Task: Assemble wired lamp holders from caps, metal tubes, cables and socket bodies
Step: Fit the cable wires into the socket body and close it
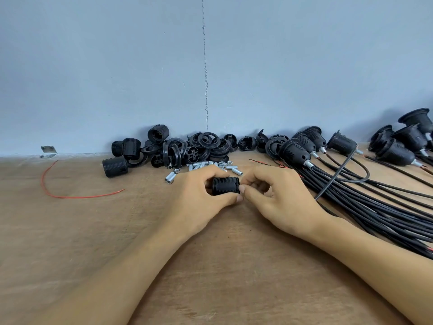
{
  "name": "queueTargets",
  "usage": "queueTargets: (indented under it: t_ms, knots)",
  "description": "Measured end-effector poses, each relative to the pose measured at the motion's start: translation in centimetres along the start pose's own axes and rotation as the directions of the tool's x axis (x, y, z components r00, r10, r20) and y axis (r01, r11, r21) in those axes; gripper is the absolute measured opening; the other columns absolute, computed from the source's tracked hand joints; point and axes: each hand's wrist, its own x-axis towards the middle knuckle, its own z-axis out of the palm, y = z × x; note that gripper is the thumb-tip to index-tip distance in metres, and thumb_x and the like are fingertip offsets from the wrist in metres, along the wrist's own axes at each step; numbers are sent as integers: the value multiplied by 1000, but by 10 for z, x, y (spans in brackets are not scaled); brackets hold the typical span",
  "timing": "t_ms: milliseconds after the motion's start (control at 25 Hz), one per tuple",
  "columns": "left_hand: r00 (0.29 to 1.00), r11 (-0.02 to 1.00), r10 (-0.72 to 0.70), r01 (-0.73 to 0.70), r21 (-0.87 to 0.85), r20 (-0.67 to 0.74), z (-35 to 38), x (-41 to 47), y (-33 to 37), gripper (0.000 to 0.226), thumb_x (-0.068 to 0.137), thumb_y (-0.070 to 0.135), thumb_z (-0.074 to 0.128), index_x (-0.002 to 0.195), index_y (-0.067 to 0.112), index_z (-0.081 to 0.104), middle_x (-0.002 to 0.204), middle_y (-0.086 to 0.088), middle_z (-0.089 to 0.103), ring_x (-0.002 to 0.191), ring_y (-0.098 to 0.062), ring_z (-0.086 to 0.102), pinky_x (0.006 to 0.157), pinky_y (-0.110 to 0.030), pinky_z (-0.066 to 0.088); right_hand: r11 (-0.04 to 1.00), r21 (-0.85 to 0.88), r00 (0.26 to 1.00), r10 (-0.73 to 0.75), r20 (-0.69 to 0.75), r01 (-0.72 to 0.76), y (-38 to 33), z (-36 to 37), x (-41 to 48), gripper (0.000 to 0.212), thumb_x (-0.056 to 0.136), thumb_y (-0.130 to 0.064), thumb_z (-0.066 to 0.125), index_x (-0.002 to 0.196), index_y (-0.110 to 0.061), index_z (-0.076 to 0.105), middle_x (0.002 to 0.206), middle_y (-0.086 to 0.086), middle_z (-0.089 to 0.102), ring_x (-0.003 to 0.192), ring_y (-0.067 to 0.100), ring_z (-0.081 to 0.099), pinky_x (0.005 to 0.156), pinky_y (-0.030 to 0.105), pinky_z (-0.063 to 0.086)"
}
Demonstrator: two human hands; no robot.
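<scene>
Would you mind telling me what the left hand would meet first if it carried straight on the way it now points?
Most likely the loose metal tubes lying just beyond the left hand, ahead of the pile of black caps; depth is hard to judge.

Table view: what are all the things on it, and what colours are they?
socket body in hand: one, black, centre, between both hands
loose socket bodies: several, black, left, by the wall
caps: many, black, heap by the wall
metal tubes: a handful, silver, behind the hands
finished lamp holders: several, black, right, by the wall
cables: a bundle, black, right side
loose wire: one, red, left
bracket: one, silver, far left
table: one, brown wood
left hand: one, grips the socket body
right hand: one, fingers pinch its right end
</scene>
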Motion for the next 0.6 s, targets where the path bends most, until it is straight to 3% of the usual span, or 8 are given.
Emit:
queueTargets:
  t_ms: [240, 440, 520, 600]
  knots:
    - [998, 998, -56, 55, -4, -31, 1, 1, -1, 39, 57, 41, 94, 90, 34, 76, 82, 15, 77, 77, -6, 74, 80, -42, 61, 999, 46, 1000, 16, 8, -16, 0, 0, -1, 10, 90, -16, 70, 81, -20, 71, 69, -8, 64, 66, 8, 55, 59, 12, 38]
    - [999, 998, -48, 48, -40, 21, -1, 1, -2, 42, 59, 28, 99, 94, 32, 75, 86, 14, 78, 81, -5, 75, 83, -37, 62, 997, 75, 999, 23, 30, -25, 0, -2, 0, 13, 90, -14, 70, 79, -22, 69, 66, -10, 60, 63, 4, 52, 59, 11, 36]
    - [997, 999, -23, 26, -35, 71, -3, 1, -2, 46, 59, 25, 99, 97, 36, 74, 89, 18, 77, 84, -2, 74, 85, -31, 62, 997, 76, 999, 24, 28, -26, 0, -2, 0, 12, 90, -13, 70, 80, -21, 70, 67, -8, 61, 63, 4, 52, 60, 12, 37]
    - [994, 1000, -1, 3, -14, 113, -4, 0, -2, 50, 59, 26, 98, 98, 43, 70, 91, 19, 76, 86, -3, 74, 86, -34, 62, 998, 62, 999, 16, 35, -18, 0, -2, 0, 11, 89, -13, 71, 80, -20, 71, 67, -8, 61, 64, 4, 52, 60, 12, 37]
